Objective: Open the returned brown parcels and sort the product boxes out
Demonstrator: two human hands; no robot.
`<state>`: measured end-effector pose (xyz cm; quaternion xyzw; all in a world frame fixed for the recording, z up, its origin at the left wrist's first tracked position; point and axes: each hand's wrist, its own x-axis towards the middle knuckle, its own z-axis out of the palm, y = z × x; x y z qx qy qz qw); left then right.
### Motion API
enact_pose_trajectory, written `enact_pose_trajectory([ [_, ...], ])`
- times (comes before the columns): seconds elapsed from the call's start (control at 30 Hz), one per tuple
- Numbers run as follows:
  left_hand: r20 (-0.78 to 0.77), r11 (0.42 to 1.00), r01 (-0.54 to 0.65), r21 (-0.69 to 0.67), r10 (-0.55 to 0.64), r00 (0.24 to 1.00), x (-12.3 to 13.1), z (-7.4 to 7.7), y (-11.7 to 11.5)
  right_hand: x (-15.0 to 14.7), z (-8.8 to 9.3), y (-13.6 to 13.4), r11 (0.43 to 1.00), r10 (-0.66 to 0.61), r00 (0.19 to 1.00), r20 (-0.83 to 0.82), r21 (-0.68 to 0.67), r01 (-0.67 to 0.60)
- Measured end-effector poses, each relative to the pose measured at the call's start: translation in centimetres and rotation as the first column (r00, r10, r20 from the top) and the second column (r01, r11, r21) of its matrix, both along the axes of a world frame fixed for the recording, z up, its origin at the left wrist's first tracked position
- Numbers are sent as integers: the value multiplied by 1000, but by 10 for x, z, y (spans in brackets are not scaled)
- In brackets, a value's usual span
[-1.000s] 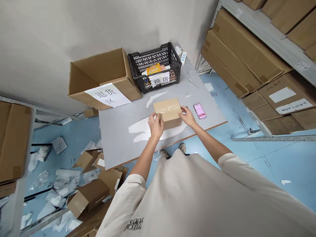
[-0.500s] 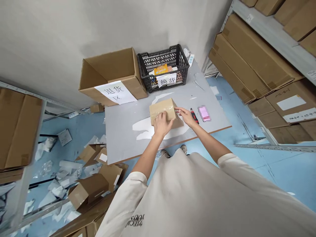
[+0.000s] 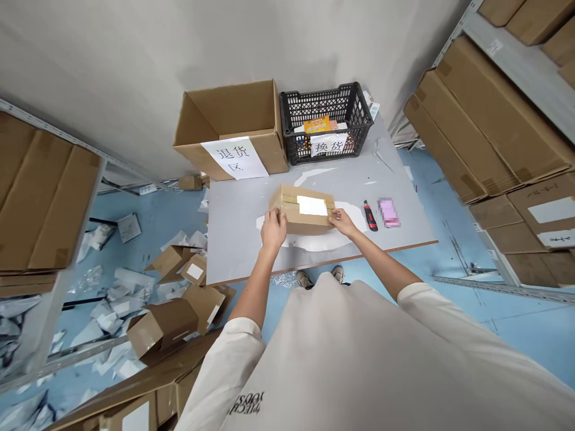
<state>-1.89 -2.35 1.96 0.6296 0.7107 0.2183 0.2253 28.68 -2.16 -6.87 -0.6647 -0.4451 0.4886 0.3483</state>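
Note:
A taped cardboard box [image 3: 308,224] is between my two hands over the front middle of the table [image 3: 233,251]. On its upper side is a white label [image 3: 313,205]. My left hand [image 3: 274,228] grips the box's left end, with the fingers bent against it. At the right end, my right hand [image 3: 343,222] holds the box by its corner, the thumb and fingers closed on it. A red and black box cutter [image 3: 370,216] lies on the table just right of my right hand. Whether the box rests fully on the table I cannot tell.
Behind stand a large open carton [image 3: 188,157] with a paper sign and a black plastic crate [image 3: 326,157] holding small packages. A pink blurred item [image 3: 389,212] lies to the right. Shelves with cartons [image 3: 494,131] flank the table; opened boxes [image 3: 168,326] and wrapping litter the left floor.
The box has been turned, so its labelled side now shows. My left hand has shifted from the box's front to its left end; my right hand remains at its right. The view has swung slightly left.

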Motion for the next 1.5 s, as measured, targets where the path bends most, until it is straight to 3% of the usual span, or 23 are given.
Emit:
enact_pose_trajectory([
  [0.13,38,998,-30,-49,31,999,-26,-23,-7,-18,2,0,994,-8,999,48,111,2],
  [0.23,109,995,3,-98,8,994,-32,-41,-15,-20,10,-3,992,-19,990,136,124,2],
  [0.4,217,991,61,-118,-34,975,-17,-66,-25,-1,20,-18,992,-63,967,248,118,35],
  [0.6,290,985,117,-130,-75,954,10,-86,-32,25,19,-47,989,-119,953,280,116,89],
  [0.7,270,990,77,-117,-43,962,18,-85,-36,33,18,-53,990,-97,966,240,124,68],
  [0.83,143,998,55,15,-56,988,28,-67,-34,45,16,-46,991,-64,985,162,129,43],
  [0.97,38,973,224,53,-226,973,49,-45,-34,73,6,-31,994,-47,992,118,108,34],
  [1.07,-20,947,320,23,-319,947,65,-39,-37,102,-11,-20,998,-66,979,195,26,62],
  [1.17,-83,955,296,16,-294,952,75,-43,-39,131,-32,-15,996,-37,928,370,-66,67],
  [1.3,-132,965,256,60,-247,960,78,-56,-39,160,-54,-18,975,99,794,599,-218,43],
  [1.4,-147,967,238,90,-224,964,78,-63,-38,173,-66,-20,955,197,699,687,-297,23],
  [1.5,-144,968,228,103,-212,967,78,-66,-38,178,-75,-18,946,253,662,706,-325,-15],
])
